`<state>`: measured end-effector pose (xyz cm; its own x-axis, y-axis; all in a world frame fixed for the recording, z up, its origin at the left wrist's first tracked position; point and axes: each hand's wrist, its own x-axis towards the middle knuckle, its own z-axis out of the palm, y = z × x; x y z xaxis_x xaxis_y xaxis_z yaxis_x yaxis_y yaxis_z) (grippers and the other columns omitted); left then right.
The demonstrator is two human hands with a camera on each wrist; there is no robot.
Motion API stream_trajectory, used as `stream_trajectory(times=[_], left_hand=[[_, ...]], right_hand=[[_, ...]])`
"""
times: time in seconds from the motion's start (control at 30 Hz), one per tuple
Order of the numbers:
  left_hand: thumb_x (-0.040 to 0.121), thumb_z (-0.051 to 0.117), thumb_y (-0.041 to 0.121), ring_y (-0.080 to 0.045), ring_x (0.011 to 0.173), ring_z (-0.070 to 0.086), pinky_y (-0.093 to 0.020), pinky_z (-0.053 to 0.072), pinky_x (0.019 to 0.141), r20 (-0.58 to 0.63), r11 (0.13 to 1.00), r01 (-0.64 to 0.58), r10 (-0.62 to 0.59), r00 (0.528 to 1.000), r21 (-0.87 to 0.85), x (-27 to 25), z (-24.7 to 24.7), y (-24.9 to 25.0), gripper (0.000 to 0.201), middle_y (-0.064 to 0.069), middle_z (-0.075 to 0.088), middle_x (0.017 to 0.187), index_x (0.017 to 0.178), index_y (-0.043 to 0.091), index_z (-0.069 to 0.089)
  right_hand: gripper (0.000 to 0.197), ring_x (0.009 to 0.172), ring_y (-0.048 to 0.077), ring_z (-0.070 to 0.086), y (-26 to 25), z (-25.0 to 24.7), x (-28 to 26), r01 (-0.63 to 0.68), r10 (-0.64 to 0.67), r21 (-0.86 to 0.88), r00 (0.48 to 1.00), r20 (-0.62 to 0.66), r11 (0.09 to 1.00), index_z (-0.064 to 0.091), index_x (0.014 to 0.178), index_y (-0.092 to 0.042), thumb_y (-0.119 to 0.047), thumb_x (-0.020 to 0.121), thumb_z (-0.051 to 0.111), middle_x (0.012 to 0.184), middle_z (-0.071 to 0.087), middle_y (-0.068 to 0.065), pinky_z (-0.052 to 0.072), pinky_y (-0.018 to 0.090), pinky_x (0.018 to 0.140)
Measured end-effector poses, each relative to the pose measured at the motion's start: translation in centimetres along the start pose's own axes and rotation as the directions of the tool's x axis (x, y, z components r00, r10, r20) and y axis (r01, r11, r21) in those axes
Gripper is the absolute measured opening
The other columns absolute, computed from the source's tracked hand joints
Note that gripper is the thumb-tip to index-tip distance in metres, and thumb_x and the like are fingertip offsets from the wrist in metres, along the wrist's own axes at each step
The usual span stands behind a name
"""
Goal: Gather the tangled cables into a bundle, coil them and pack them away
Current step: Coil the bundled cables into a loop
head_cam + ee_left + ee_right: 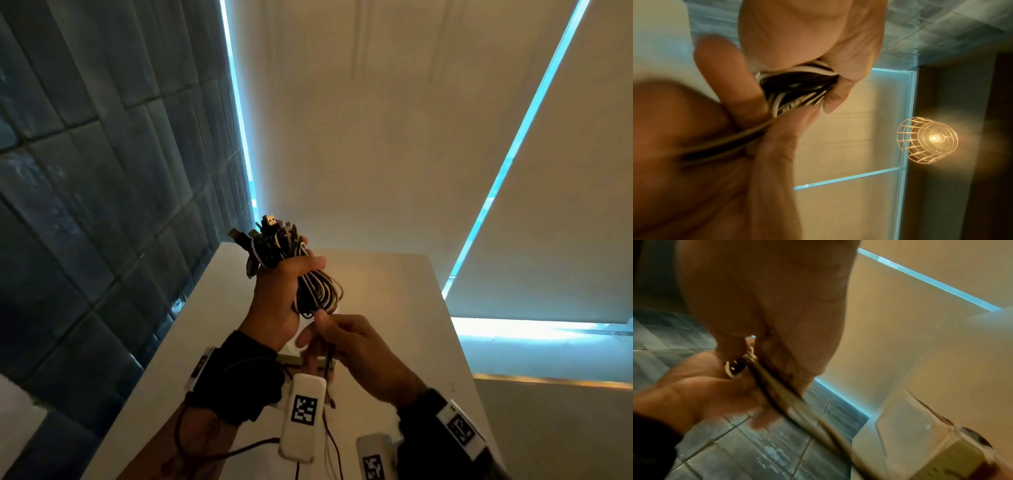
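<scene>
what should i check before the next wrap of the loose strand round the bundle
1. Left hand grips the bundle: ok.
2. Right hand pinches the loose strand: ok.
3. Plugs gathered at the bundle's top: ok.
4. Loops hang together below the left hand: ok.
5. Loose strand free of snags further down: cannot tell.
6. Box open for packing: cannot tell, blurred.

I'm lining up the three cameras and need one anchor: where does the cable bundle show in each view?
Head: cable bundle at centre, gripped by the left hand above the table.
Left wrist: upper centre, between blurred fingers.
Right wrist: only a small loop left of centre, with strands running down to the lower right.
Shared landmark: the grey tiled wall, top right in the left wrist view, lower left in the right wrist view.
</scene>
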<state>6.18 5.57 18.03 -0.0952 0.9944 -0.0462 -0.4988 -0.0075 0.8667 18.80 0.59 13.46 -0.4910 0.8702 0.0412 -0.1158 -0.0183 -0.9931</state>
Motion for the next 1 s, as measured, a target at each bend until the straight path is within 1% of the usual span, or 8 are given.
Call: stream_trajectory(times=[0.07,0.17,0.27,0.33,0.47,0.7,0.8,1.0], left_hand=[[0.080,0.061,-0.007,-0.020,0.069,0.064,-0.035,0.054,0.069,-0.029,0.994,0.053,-0.056,0.998,-0.096,0.4,0.0,0.8,0.023,-0.005,0.061,0.073,0.086,0.016,0.060],[0.083,0.060,0.003,-0.015,0.058,0.059,-0.026,0.053,0.058,-0.053,0.966,0.115,-0.131,0.990,-0.232,1.2,-0.4,2.7,0.012,-0.003,0.057,0.068,0.081,0.015,0.059],[0.081,0.056,0.003,-0.011,0.056,0.055,-0.023,0.049,0.052,0.157,0.945,0.214,-0.179,0.971,-0.246,1.1,-1.4,4.4,0.021,0.001,0.056,0.065,0.101,0.009,0.059],[0.071,0.059,0.003,-0.010,0.054,0.055,-0.023,0.048,0.052,0.330,0.916,0.367,-0.300,0.895,-0.162,0.0,-2.0,4.5,0.040,0.001,0.056,0.066,0.111,0.006,0.057],[0.057,0.066,0.001,-0.016,0.059,0.058,-0.029,0.051,0.058,0.440,0.885,0.439,-0.460,0.771,0.156,-2.1,-2.4,2.9,0.037,-0.004,0.057,0.070,0.094,0.006,0.064],[0.061,0.059,-0.001,-0.033,0.088,0.060,-0.057,0.043,0.099,0.423,0.922,0.297,-0.379,0.823,0.249,-3.8,-1.2,1.7,0.025,-0.014,0.060,0.083,0.085,0.006,0.061],[0.064,0.058,0.003,-0.037,0.097,0.066,-0.055,0.051,0.090,0.418,0.911,0.332,-0.408,0.811,0.246,-4.0,-0.9,1.8,0.038,-0.021,0.067,0.101,0.101,0.000,0.062],[0.062,0.063,0.006,-0.018,0.074,0.061,-0.031,0.053,0.069,0.530,0.874,0.437,-0.479,0.700,0.212,-4.5,-1.7,2.5,0.034,-0.008,0.063,0.086,0.096,0.009,0.060]], right_hand=[[0.049,0.043,0.015,0.035,0.5,0.3,-0.3,0.030,-0.022,0.179,0.999,-0.045,0.983,0.061,0.084,0.001,-0.044,0.097,0.045,0.052,0.036,0.005,0.033,0.025,0.043],[0.046,0.043,0.012,0.022,1.9,0.8,-1.0,-0.010,0.006,0.281,1.000,0.015,0.960,0.058,0.072,-0.007,-0.048,0.092,0.048,0.052,0.032,0.002,0.018,0.023,0.040],[0.044,0.041,0.010,0.026,3.0,-0.2,-2.2,-0.091,0.080,0.141,0.993,0.082,0.986,0.056,0.067,-0.013,-0.053,0.087,0.057,0.052,0.036,0.000,0.020,0.023,0.040],[0.038,0.043,0.007,0.031,2.4,-2.0,-2.4,-0.096,0.108,-0.134,0.990,0.092,0.986,0.055,0.066,-0.018,-0.047,0.089,0.055,0.054,0.039,-0.004,0.025,0.020,0.041],[0.026,0.052,-0.002,0.049,-2.0,-5.4,-1.0,-0.025,0.125,-0.593,0.984,0.128,0.805,0.059,0.070,-0.023,-0.022,0.095,0.056,0.056,0.056,-0.016,0.039,0.009,0.054],[0.006,0.069,0.000,0.061,-9.0,-6.0,1.8,0.214,-0.005,-0.861,0.971,0.239,0.461,0.066,0.083,-0.013,-0.015,0.088,0.066,0.073,0.064,-0.012,0.046,0.011,0.064],[0.020,0.070,-0.005,0.063,-10.9,-5.5,2.4,0.301,-0.069,-0.868,0.952,0.298,0.394,0.061,0.080,-0.023,-0.005,0.084,0.069,0.072,0.063,-0.018,0.048,0.010,0.064],[0.021,0.055,0.007,0.054,-13.5,-5.5,2.8,0.249,-0.028,-0.878,0.965,0.261,0.409,0.063,0.067,-0.015,-0.026,0.072,0.081,0.061,0.061,-0.004,0.043,0.014,0.054]])
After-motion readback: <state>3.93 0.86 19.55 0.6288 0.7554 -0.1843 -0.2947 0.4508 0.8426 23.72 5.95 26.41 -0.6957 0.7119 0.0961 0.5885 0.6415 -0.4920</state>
